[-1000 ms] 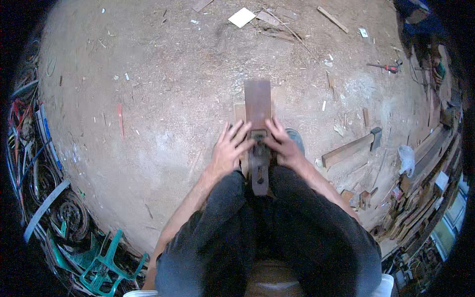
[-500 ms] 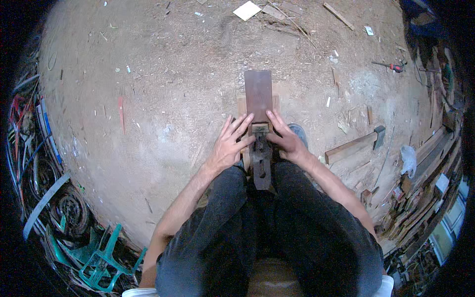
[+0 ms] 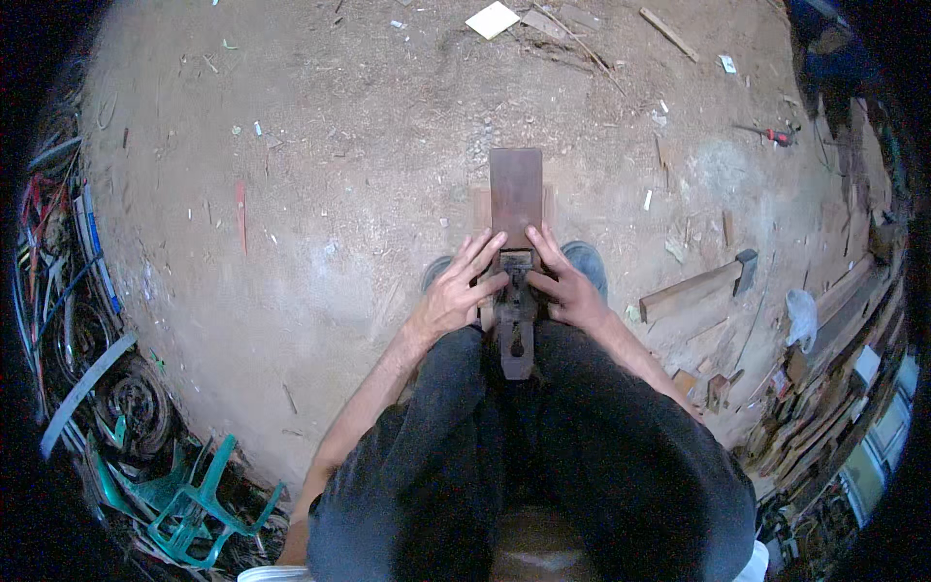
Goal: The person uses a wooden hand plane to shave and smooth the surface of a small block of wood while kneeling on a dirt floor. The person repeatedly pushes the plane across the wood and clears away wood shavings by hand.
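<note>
Between my knees is a dark tool that looks like a hand plane [image 3: 515, 184], with a flat brown front and a slotted dark metal plate [image 3: 516, 351] pointing back toward my lap. My left hand [image 3: 458, 293] is on its left side, fingertips along the edge and thumb over the metal plate. Opposite it, my right hand [image 3: 570, 289] grips the right side in the same way, thumb turned inward. Light wood [image 3: 550, 206] shows beneath the brown front on both sides. My palms hide the middle of the tool's sides.
My shoes [image 3: 585, 267] flank the tool. To the right lie an axe-like tool with a wooden handle [image 3: 690, 291], a red-handled screwdriver [image 3: 776, 137] and stacked boards [image 3: 824, 388]. At left are a broken green plastic chair [image 3: 199, 504] and coiled hoses [image 3: 136, 407]. Scraps litter the dirt floor.
The view has shifted slightly. The tool and both hands sit a little nearer to me, with the same grip. More of my shoes shows beside my hands.
</note>
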A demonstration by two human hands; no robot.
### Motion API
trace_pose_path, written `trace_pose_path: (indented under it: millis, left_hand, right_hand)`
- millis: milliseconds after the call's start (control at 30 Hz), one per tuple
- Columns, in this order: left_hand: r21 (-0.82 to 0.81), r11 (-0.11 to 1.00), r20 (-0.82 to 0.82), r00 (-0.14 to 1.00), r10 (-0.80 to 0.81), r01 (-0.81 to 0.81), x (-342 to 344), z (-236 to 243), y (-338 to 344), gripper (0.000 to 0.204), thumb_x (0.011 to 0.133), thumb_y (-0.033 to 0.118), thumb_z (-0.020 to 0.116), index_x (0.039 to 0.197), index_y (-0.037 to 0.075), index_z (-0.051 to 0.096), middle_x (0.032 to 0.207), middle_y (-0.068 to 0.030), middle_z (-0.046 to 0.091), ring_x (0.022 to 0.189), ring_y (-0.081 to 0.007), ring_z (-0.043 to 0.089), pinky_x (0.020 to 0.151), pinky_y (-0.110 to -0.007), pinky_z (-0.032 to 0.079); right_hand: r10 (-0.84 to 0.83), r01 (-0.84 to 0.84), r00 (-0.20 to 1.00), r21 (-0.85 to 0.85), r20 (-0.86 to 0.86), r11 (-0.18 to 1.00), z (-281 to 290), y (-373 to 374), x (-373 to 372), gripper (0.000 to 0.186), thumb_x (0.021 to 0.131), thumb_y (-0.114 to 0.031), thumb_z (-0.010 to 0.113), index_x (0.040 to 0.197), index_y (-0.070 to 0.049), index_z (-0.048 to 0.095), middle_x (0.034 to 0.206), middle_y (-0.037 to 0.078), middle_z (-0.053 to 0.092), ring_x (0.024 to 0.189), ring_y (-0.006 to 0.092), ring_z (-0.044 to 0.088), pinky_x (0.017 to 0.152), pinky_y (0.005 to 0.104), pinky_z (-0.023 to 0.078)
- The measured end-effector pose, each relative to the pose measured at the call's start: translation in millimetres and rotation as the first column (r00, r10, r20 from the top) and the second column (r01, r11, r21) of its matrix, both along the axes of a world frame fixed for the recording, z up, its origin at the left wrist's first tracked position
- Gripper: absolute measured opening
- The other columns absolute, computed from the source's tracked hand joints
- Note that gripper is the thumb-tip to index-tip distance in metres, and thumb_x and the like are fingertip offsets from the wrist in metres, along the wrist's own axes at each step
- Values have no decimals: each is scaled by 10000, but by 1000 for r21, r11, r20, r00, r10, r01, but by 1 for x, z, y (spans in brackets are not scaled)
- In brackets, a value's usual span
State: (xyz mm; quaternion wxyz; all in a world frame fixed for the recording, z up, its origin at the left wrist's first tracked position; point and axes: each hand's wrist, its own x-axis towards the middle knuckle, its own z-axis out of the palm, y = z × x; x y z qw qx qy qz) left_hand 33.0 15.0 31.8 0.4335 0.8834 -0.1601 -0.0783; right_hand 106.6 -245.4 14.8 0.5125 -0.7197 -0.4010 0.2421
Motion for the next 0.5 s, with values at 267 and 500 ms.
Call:
trace_pose_path:
  millis: [267,500]
  left_hand:
    - [-1,999,75,996,50,-50,3,-4,-14,323,849,63,689,1170,89,674,1648,-183,349,1476,-428,405,1164,-486,451]
    - [46,999,85,996,11,-15,74,5,17,385,805,51,752,1178,85,665,1670,-122,321,1489,-366,398,1133,-434,502]
  right_hand:
    - [54,-47,994,-70,94,996,13,-8,17,701,665,108,712,1311,-99,538,1717,184,183,1550,494,191,1205,504,375]
    - [-107,119,966,-37,237,992,4,29,66,575,639,145,686,1173,-54,612,1706,200,212,1560,447,206,1225,491,345]
